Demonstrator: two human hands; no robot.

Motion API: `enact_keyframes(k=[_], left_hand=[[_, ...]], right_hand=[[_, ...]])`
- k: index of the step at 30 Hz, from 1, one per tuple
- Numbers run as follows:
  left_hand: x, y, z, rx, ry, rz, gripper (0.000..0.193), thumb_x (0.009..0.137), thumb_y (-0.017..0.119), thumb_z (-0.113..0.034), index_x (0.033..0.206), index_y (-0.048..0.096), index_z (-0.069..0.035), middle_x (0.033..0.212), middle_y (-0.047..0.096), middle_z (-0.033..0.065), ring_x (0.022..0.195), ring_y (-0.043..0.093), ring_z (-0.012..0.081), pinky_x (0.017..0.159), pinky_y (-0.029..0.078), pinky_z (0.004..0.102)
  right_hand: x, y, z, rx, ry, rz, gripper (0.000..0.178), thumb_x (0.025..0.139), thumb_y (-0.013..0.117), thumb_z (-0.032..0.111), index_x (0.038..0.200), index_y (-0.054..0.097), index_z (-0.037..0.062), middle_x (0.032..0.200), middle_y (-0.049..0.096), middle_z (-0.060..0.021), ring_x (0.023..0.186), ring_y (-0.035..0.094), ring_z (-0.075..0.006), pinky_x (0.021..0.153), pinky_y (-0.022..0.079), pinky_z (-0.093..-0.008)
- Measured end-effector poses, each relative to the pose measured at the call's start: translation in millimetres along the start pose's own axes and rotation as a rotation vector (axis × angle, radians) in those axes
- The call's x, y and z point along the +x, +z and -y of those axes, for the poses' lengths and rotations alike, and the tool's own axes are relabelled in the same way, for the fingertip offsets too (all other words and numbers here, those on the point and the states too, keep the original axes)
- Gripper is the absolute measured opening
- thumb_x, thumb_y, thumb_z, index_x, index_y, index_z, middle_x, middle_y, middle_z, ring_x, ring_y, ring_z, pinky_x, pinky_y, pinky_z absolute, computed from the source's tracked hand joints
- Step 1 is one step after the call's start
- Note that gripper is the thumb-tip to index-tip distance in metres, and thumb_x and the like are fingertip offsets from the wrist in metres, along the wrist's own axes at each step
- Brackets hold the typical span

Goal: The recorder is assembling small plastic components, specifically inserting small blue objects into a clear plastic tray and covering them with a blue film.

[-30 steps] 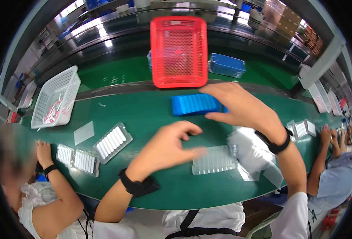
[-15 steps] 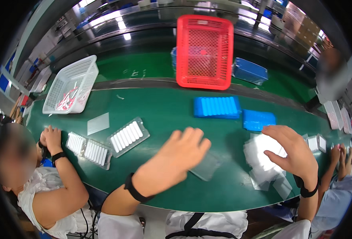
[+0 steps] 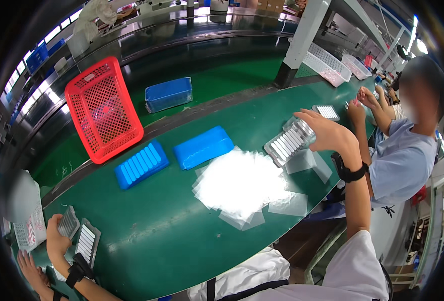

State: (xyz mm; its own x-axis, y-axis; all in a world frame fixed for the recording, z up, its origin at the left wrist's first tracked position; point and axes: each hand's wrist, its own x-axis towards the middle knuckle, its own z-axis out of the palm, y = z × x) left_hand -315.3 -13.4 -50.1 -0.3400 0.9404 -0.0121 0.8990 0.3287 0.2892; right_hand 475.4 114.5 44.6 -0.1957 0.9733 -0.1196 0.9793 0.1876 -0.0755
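- Head view: our right hand [image 3: 330, 134] grips a clear tray [image 3: 269, 148] by its right end, probably sparing the white rods [image 3: 287, 143], right of the sheet pile [image 3: 237, 181]
- Near left, our left hand [image 3: 58, 240] holds a grey tray [image 3: 70, 223] by its edge, likely for steadiness

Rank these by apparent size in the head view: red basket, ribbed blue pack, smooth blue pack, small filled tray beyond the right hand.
1. Red basket
2. Ribbed blue pack and smooth blue pack: too alike to rank
3. Small filled tray beyond the right hand; farther away, so it may only look smaller
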Motion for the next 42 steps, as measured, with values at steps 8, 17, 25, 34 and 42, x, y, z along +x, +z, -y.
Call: enact_keyframes(k=[8,17,25,34,42], left_hand=[[-38.1,-8.0,-220.2,-0.727,0.41,0.315,0.071,0.077,0.071,0.012,0.145,0.055,-0.001,0.149,0.057,0.0128,0.137,0.056,0.024,0.113,0.047,0.0401],[-83.8,61.7,-299.1,-1.27,0.083,1.004,0.021,0.098,0.07,-0.002,0.115,0.065,0.009,0.099,0.074,0.0196,0.082,0.074,0.0219,0.068,0.063,0.0331],[-13.4,65.6,-317.7,-0.132,0.507,0.253,0.066,0.084,0.078,0.005,0.144,0.054,-0.01,0.153,0.05,0.0074,0.129,0.057,0.0176,0.109,0.048,0.0332],[16.0,70.3,-361.1,0.124,0.394,0.197,0.051,0.102,0.05,-0.01,0.152,0.052,-0.02,0.159,0.049,0.0018,0.15,0.042,0.0217,0.127,0.033,0.0366],[31.8,67.7,-366.9,0.138,0.401,0.251,0.077,0.077,0.084,0.001,0.147,0.054,-0.01,0.146,0.056,0.0109,0.134,0.055,0.023,0.113,0.045,0.0348]], right_hand=[[4.2,23.7,-4.0,-0.066,-0.404,-0.095,0.083,0.062,0.08,-0.001,0.142,0.059,0.0096,0.145,0.058,-0.0159,0.14,0.052,-0.0358,0.119,0.043,-0.0393],[6.2,-10.3,82.9,0.079,-0.548,-0.014,0.062,0.065,0.083,0.005,0.124,0.062,0.0042,0.118,0.063,-0.0126,0.114,0.061,-0.0364,0.099,0.051,-0.0426],[7.1,19.7,197.8,-0.038,-0.944,0.166,0.064,0.066,0.094,0.03,0.114,0.063,-0.0007,0.109,0.064,-0.0112,0.106,0.065,-0.0321,0.094,0.052,-0.0423],[59.5,23.6,188.9,0.299,-0.755,0.037,0.047,0.082,0.085,0.036,0.114,0.072,0.003,0.123,0.069,-0.0134,0.119,0.064,-0.0338,0.1,0.051,-0.0437],[81.6,58.7,160.2,0.042,-0.762,-0.352,0.028,0.09,0.077,0.021,0.115,0.08,0.0081,0.139,0.068,-0.015,0.139,0.053,-0.0379,0.112,0.044,-0.05]])
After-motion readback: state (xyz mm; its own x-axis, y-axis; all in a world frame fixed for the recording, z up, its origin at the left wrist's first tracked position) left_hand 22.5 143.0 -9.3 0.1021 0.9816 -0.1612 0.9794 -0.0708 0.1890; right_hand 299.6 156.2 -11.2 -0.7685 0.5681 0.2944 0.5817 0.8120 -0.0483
